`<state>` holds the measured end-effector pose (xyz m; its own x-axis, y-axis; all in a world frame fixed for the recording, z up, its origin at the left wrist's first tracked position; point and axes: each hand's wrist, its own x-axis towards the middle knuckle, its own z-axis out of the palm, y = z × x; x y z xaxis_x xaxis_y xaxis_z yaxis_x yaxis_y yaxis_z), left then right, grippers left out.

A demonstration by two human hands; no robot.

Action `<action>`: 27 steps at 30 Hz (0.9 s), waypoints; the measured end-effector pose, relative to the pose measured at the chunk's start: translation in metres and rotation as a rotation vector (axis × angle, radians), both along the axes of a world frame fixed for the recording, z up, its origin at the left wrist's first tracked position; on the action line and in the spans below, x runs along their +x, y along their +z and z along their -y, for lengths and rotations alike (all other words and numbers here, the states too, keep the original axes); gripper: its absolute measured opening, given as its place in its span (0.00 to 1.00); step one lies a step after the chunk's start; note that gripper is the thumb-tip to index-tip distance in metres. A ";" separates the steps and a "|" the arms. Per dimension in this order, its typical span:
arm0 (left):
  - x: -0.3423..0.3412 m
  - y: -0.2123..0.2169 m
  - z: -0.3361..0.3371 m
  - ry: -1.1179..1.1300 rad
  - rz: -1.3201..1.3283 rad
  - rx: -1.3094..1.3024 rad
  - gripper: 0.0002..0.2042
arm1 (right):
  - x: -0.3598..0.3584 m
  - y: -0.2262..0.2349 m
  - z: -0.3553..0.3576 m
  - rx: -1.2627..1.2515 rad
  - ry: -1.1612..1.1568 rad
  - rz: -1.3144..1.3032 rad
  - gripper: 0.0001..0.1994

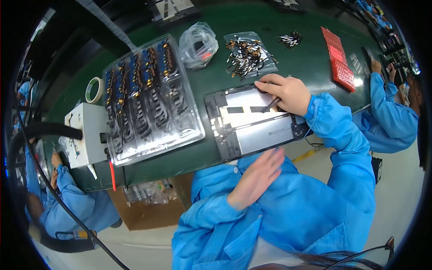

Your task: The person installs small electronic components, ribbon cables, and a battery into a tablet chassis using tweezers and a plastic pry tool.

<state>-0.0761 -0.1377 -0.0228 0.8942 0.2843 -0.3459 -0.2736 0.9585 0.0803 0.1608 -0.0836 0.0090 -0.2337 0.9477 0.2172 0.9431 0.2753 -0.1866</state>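
An opened tablet body (263, 133) with a black frame and silver inner plates lies at the table's near edge. My right hand (290, 95) rests over its far right part, fingers closed round thin black tweezers (271, 105). The tip points down at the dark strips on the upper silver plate, and I cannot tell whether it touches. In front of the tablet's near edge, my left hand (258, 177) is raised with its fingers stretched out, slightly blurred and holding nothing. Blue sleeves cover both forearms.
Left of the tablet, a clear plastic tray (191, 119) holds several small parts with cables. Beyond lie a bag of small connectors (249, 56), a crumpled clear bag (198, 45) and red bubble wrap (339, 63). A white box (90, 135) and tape roll (94, 90) stand left. Co-workers sit on both sides.
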 end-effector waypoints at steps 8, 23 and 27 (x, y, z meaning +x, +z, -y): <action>-0.072 0.016 -0.043 0.134 -0.782 1.765 0.17 | 0.013 0.003 0.010 0.002 -0.086 -0.106 0.27; -0.049 0.011 -0.045 0.147 -0.951 1.941 0.24 | -0.001 0.020 0.138 0.047 -0.695 -1.755 0.26; -0.009 0.046 -0.062 0.366 -0.626 1.710 0.20 | 0.050 0.034 0.106 0.190 -0.527 -1.890 0.18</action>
<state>-0.0856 -0.0758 0.0234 0.5861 0.7622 0.2749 0.0247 -0.3559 0.9342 0.2105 -0.1901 0.0434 0.6272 0.7722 -0.1021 -0.4106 0.2163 -0.8858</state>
